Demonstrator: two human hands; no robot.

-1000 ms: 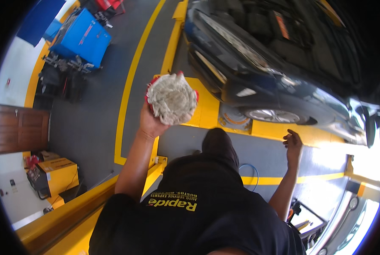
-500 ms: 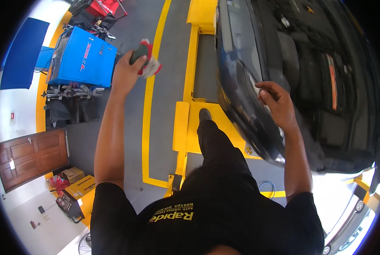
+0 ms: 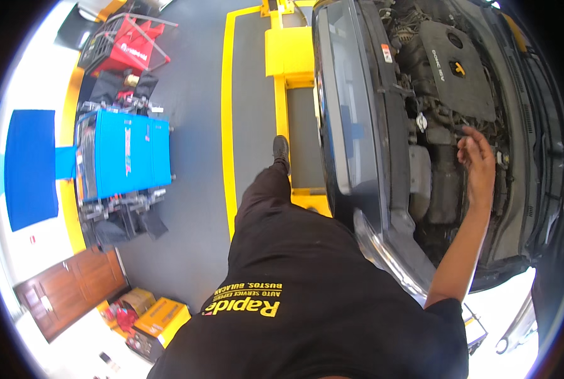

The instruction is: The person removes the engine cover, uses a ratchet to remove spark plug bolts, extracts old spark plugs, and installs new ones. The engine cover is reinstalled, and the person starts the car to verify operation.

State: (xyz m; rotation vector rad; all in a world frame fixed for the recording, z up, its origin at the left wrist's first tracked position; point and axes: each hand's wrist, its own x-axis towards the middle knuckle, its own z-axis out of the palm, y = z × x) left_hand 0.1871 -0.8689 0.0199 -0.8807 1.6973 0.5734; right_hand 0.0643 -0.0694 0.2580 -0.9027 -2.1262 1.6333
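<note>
My right hand (image 3: 477,155) hovers over the open engine bay of a dark car, with loosely bent fingers, somewhat apart, and nothing visible in them. Closest to it are the dark hoses and parts beside the grey plastic engine cover (image 3: 462,66), which has a yellow-handled dipstick (image 3: 459,68) and a black round cap. A silver cap (image 3: 422,121) sits nearer the front of the bay. Of my left hand nothing shows, and the glove it held earlier is out of sight too. Whether my right hand touches any engine part I cannot tell.
The car's front bumper (image 3: 335,145) runs along my right side. Beneath it stands a yellow lift frame (image 3: 289,54), and my shoe (image 3: 281,151) is at its edge. To the left are a blue equipment cabinet (image 3: 133,151), a red folding item (image 3: 136,44) and a yellow machine (image 3: 162,322).
I have stepped forward along the car. My right hand has moved from the headlight area to over the engine bay. My left hand, with the red-and-grey glove, has left the view.
</note>
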